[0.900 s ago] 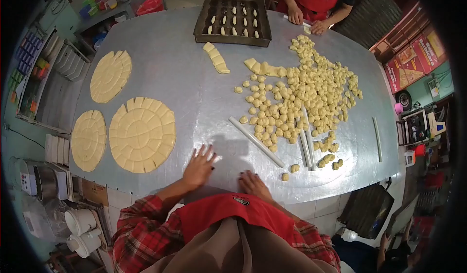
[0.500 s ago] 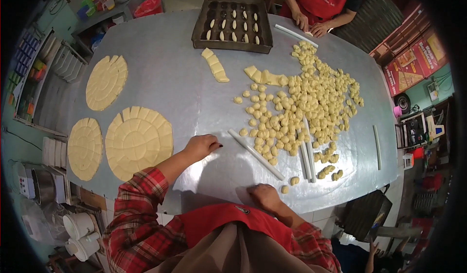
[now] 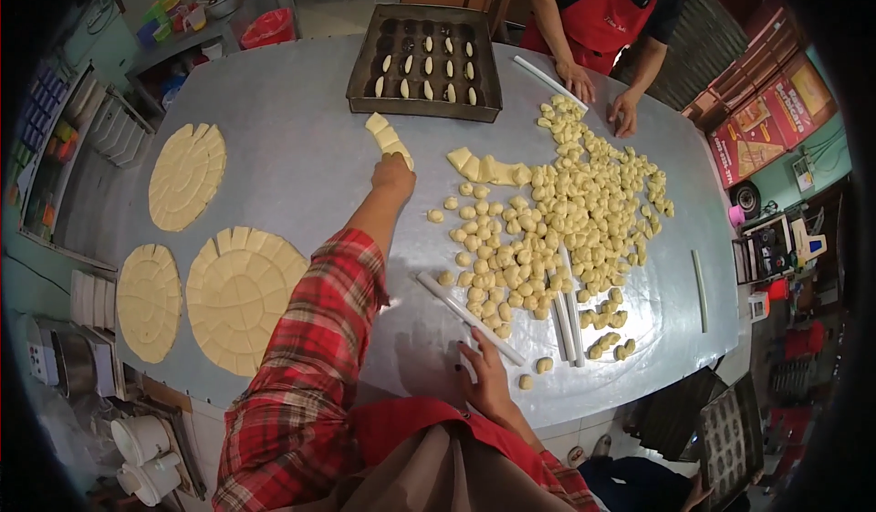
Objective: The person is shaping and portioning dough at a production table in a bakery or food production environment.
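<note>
Dough strip out toward the bench's far edge, just on the near side of the dark tray, and the left hand is right on it! Fingers bunched narrow over the strip's near end; whether they've pinched it I cannot tell, the back of the hand hides that. Right hand sits by the near edge, fingers apart, nothing visible in it, fingertips at or just beside a white tube. A light touch here, I'd judge: dough this soft-looking could stretch or tear along its cut lines, so support along its length beats a tug at one end. Mind the plaid sleeve near that big sliced round!

And the bench? Grey, shiny metal, two more rounds toward the left edge, dough balls heaped toward the right. Co-worker's hands at the far edge. Beyond, a red bin, a red poster, white buckets low at left.
</note>
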{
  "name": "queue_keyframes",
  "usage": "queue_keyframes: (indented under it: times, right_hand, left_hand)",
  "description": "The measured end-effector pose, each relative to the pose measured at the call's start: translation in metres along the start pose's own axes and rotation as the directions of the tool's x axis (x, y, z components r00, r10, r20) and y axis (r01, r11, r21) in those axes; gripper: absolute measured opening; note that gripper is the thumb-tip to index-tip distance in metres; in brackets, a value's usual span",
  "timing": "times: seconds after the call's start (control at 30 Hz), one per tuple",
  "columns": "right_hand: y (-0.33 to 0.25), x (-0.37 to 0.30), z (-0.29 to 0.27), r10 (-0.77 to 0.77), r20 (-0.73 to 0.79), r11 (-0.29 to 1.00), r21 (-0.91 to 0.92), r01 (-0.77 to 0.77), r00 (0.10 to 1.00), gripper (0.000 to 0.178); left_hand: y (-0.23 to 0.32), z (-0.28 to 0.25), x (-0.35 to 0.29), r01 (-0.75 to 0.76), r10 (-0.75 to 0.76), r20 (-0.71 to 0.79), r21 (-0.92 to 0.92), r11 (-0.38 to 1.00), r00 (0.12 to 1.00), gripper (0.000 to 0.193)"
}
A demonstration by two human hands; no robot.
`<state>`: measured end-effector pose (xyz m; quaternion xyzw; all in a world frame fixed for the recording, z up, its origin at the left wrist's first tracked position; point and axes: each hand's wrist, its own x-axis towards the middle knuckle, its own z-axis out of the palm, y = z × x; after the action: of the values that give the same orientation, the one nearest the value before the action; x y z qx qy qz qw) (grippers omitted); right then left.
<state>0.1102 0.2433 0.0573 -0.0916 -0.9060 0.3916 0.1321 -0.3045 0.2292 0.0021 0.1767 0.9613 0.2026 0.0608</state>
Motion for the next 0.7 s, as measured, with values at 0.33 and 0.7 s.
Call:
queue_keyframes:
  times: [0.33,0.7]
  right_hand:
    - [-0.018,0.006,-0.012,-0.236,0.024,0.969,-0.07,0.237,0.971,0.05]
    - [-0.055,-0.017,0.019,-0.359,0.391,0.914,-0.039,0.405,0.847,0.013]
  left_hand:
    - [-0.048,-0.049,-0.208,0.156,0.262,0.38,-0.78,0.606,0.887,0.029]
    - [-0.048,-0.095,-0.382,0.099,0.398,0.586,-0.638,0.764,0.706,0.023]
